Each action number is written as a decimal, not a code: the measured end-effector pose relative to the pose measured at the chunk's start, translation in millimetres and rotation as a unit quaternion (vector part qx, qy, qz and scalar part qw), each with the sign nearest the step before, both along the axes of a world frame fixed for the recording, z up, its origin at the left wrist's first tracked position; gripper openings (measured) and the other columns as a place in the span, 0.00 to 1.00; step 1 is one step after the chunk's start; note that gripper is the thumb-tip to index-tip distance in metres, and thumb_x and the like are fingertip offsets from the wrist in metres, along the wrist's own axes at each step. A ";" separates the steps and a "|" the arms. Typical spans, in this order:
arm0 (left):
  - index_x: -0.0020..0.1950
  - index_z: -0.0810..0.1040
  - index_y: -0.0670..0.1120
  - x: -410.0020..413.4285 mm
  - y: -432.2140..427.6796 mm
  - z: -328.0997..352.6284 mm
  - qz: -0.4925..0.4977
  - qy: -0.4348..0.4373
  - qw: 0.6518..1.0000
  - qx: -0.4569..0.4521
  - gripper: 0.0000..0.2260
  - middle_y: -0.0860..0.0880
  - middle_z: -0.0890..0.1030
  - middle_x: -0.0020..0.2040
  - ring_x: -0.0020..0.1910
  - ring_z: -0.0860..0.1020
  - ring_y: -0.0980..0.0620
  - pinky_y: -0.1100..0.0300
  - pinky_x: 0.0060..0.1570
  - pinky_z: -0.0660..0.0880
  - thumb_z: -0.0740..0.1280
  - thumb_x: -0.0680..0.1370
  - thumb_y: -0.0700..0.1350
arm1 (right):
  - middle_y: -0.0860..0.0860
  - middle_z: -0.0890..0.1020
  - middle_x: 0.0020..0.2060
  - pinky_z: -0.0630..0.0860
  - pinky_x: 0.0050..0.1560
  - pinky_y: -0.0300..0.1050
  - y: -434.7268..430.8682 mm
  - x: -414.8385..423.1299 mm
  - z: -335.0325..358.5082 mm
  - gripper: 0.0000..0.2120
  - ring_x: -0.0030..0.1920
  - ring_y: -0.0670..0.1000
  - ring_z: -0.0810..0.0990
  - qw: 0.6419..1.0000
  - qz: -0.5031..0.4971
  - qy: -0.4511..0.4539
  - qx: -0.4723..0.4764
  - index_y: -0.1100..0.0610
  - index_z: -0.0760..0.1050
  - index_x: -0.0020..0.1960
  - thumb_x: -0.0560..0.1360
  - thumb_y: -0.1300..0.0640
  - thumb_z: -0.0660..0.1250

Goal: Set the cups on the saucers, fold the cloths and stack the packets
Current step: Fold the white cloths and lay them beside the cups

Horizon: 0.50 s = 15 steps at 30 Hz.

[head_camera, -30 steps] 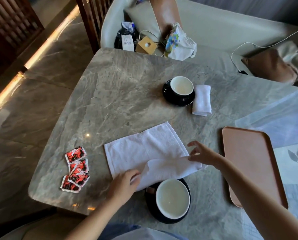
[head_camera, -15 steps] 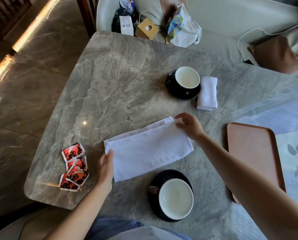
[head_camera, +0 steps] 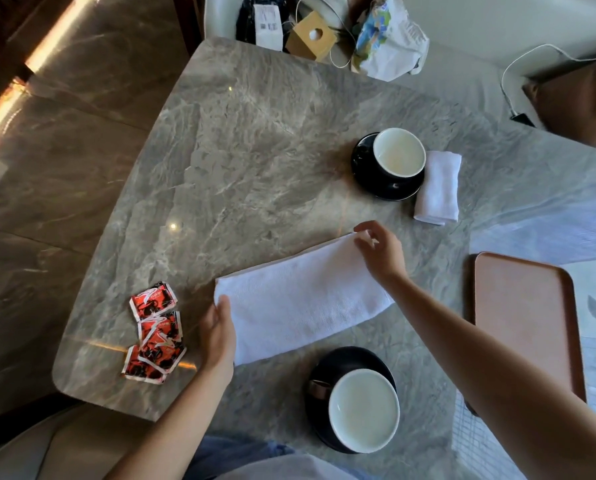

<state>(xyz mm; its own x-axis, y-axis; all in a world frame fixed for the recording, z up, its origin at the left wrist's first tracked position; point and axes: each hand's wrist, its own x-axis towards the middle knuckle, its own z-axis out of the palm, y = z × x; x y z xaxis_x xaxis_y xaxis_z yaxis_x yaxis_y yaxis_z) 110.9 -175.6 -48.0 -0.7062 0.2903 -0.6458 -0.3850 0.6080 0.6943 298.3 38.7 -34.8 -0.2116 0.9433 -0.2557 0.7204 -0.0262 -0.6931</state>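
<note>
On the table, in the head view, the white cloth lies as a folded band between the cups. The next fold is best made end over end, edges matched, then pressed flat. Both grips rest open: left hand at its near-left end, right hand at the far-right corner — nothing pinched.

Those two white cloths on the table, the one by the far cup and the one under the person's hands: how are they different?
The far cloth is folded into a small, thick bundle; the near cloth is a long, flat strip, seemingly folded only once. The far cloth lies untouched beside a cup's black saucer; the near cloth has the left hand at one end and the right hand at the other. Both are white towelling, lying on the marble table.
</note>
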 end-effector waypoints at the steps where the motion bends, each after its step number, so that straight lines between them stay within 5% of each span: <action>1: 0.45 0.73 0.48 0.2 0.6 -0.5 0.005 0.009 1.000 -0.013 0.11 0.48 0.75 0.46 0.48 0.72 0.51 0.56 0.47 0.65 0.57 0.80 0.52 | 0.48 0.80 0.46 0.69 0.44 0.43 -0.2 -0.9 0.3 0.07 0.46 0.50 0.77 1.000 0.001 -0.011 0.003 0.46 0.77 0.50 0.74 0.57 0.65; 7: 0.55 0.78 0.43 -2.1 8.9 0.6 0.027 0.017 0.998 -0.057 0.17 0.50 0.74 0.48 0.48 0.71 0.51 0.57 0.48 0.64 0.57 0.79 0.53 | 0.51 0.81 0.50 0.68 0.44 0.44 1.6 -8.7 0.8 0.07 0.49 0.54 0.79 0.997 0.025 -0.071 0.015 0.49 0.74 0.53 0.76 0.54 0.64; 13: 0.39 0.72 0.47 -4.9 6.8 9.0 0.017 -0.030 0.999 -0.036 0.11 0.49 0.73 0.42 0.46 0.71 0.48 0.54 0.47 0.67 0.58 0.79 0.49 | 0.46 0.78 0.47 0.70 0.42 0.44 -0.4 -13.1 2.5 0.08 0.49 0.52 0.79 0.996 0.031 -0.081 -0.002 0.49 0.73 0.54 0.75 0.54 0.65; 15: 0.43 0.72 0.44 -4.6 0.9 11.4 -0.006 -0.026 0.999 -0.017 0.08 0.45 0.72 0.40 0.43 0.70 0.49 0.55 0.43 0.66 0.59 0.78 0.47 | 0.47 0.77 0.53 0.72 0.45 0.45 -4.6 -12.5 6.0 0.11 0.52 0.50 0.77 0.996 0.043 -0.070 0.028 0.50 0.73 0.56 0.74 0.55 0.66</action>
<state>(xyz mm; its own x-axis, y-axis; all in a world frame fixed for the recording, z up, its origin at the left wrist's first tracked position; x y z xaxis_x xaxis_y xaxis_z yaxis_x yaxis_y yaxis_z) 106.3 -174.7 -36.7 -0.6676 0.2761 -0.6914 -0.4121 0.6365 0.6520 285.8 34.1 -28.8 -0.2576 0.9372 -0.2350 0.8083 0.0758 -0.5839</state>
